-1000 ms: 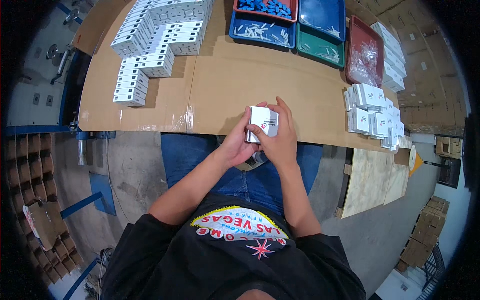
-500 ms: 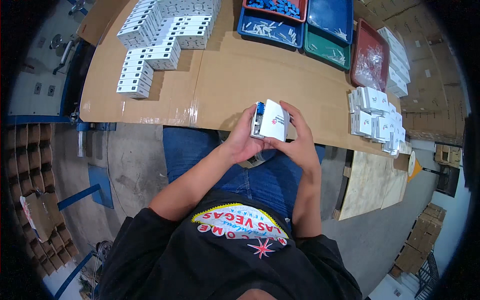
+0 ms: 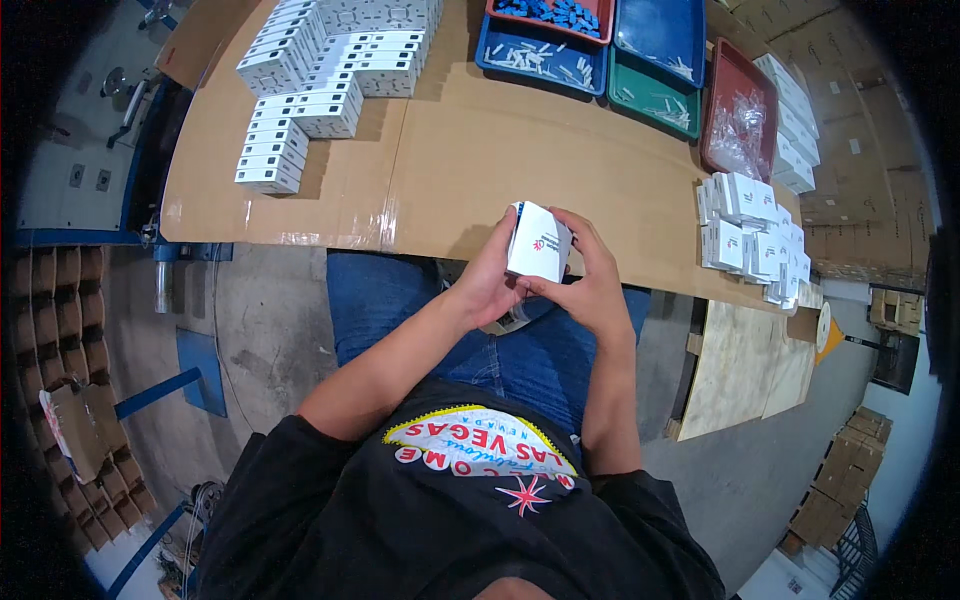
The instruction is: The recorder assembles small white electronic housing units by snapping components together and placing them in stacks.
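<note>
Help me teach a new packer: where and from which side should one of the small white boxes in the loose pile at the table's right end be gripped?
Probably across the two broad faces of a small white box, coming from above. The boxes in that pile stand close together on the cardboard-covered table, so their tops are the free part. The left hand and right hand clasp a like box by its flat faces.

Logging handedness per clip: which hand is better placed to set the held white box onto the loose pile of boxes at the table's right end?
Right. Both hands grip the small white box, but the right hand is on the side nearer the loose pile of boxes; the left hand would have to cross over.
</note>
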Tool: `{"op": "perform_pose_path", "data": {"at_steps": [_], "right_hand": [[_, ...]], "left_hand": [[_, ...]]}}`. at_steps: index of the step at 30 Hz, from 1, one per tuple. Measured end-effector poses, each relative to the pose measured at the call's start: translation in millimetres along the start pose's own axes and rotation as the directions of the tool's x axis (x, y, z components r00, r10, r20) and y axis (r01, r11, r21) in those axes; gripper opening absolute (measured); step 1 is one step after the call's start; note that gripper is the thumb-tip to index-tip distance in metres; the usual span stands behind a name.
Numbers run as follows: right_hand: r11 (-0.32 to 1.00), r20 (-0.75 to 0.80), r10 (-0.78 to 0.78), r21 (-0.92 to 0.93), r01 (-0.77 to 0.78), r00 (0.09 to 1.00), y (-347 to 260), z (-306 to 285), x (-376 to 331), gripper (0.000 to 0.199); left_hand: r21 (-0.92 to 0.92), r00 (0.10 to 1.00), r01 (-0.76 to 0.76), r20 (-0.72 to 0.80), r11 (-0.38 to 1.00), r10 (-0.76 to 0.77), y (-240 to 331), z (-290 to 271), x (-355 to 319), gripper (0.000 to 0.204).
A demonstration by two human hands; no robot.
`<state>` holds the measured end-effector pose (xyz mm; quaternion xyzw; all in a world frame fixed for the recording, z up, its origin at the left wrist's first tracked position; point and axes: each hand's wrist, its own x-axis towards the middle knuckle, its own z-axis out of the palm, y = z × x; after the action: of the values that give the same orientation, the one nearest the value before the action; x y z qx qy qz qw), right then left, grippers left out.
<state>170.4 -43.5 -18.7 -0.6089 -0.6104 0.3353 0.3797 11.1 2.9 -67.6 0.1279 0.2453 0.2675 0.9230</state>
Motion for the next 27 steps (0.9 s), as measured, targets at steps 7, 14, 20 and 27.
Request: {"op": "perform_pose_path", "data": {"at_steps": [7,14,20,27], "right_hand": [[1.000,0.040,0.019,-0.016,-0.018,0.999,-6,0,1,0.086],[0.992,0.056,-0.052,-0.111,0.058,0.997,-5,-6,3,0.083],[0.992,0.048,-0.025,-0.119,0.030,0.999,-11,-6,1,0.082],[0.986,0.015,-0.085,-0.141,0.086,0.996,0,-9,0,0.081]], "left_hand": [[-0.042,0.999,-0.008,0.036,0.999,0.009,6,7,-7,0.067],[-0.004,1.000,0.009,0.013,1.000,-0.009,6,9,-5,0.065],[0.033,0.999,0.039,-0.005,0.999,-0.039,8,7,-5,0.065],[0.016,0.997,0.066,-0.040,0.998,-0.065,6,3,-4,0.064]]}}
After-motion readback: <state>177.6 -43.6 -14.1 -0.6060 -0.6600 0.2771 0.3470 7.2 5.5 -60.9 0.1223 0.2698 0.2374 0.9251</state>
